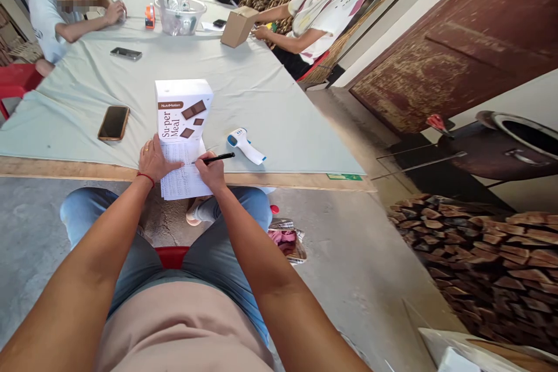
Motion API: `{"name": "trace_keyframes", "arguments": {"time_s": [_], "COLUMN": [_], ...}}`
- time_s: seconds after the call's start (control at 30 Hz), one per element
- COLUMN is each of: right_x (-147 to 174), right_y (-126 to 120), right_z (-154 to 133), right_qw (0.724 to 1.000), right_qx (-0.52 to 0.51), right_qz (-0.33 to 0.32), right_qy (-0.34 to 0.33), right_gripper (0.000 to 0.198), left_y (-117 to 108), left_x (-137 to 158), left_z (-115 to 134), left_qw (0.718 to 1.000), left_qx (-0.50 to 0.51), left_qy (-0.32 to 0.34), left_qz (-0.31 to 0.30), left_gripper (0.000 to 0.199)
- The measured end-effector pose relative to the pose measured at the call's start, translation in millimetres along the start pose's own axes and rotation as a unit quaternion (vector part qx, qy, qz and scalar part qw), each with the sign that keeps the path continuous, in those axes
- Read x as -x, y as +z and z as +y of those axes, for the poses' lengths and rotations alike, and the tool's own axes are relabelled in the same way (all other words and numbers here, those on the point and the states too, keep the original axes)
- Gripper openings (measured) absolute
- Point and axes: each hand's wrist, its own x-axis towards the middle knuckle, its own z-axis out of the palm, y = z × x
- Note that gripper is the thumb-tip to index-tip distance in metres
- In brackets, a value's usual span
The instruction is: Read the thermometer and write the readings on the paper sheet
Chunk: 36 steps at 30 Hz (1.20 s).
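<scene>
My right hand (211, 173) grips a black pen (221, 157), its tip end over a sheet of paper (174, 183) covered in handwriting. The paper overhangs the table's near edge. My left hand (154, 161), with a red string at the wrist, lies spread along the sheet's left side, thumb stretched across it. Just behind the paper stands a white box (183, 107) printed "Super Meal", close to my left fingertips. To the right of the pen lies a white and blue infrared thermometer (246, 146). A smartphone (114, 123) rests left of my left hand.
Farther back on the cloth-covered table (279, 122) are another phone (126, 53), a clear plastic basin (185, 20) of bottles, an orange item (150, 16) and a cardboard box (239, 28). Three other people sit around the table. Stacked firewood (492, 244) lies at the right.
</scene>
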Motion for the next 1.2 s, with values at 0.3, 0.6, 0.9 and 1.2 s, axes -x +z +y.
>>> {"name": "trace_keyframes", "arguments": {"time_s": [0.3, 0.6, 0.9, 1.2], "right_x": [0.3, -34.2, -57.6, -59.9], "right_y": [4.9, -36.6, -65.4, -105.9], "right_z": [7.2, 17.5, 12.4, -3.5], "right_qw": [1.0, 0.952, 0.905, 0.913], "right_qx": [0.016, 0.256, 0.405, 0.375], "right_qz": [0.003, -0.019, -0.045, -0.041], "right_qy": [-0.02, -0.169, -0.124, 0.156], "right_gripper": [0.012, 0.039, 0.059, 0.047], "left_y": [-0.4, -2.7, -7.7, -3.4], "left_x": [0.1, 1.0, 3.9, 2.0], "left_z": [-0.6, 0.3, 0.4, -3.9], "left_qw": [1.0, 1.0, 1.0, 1.0], "left_qx": [0.006, 0.007, -0.008, -0.02], "left_qy": [-0.001, -0.005, 0.01, 0.005], "left_qz": [-0.002, -0.005, 0.006, 0.008], "left_gripper": [0.122, 0.122, 0.115, 0.113]}}
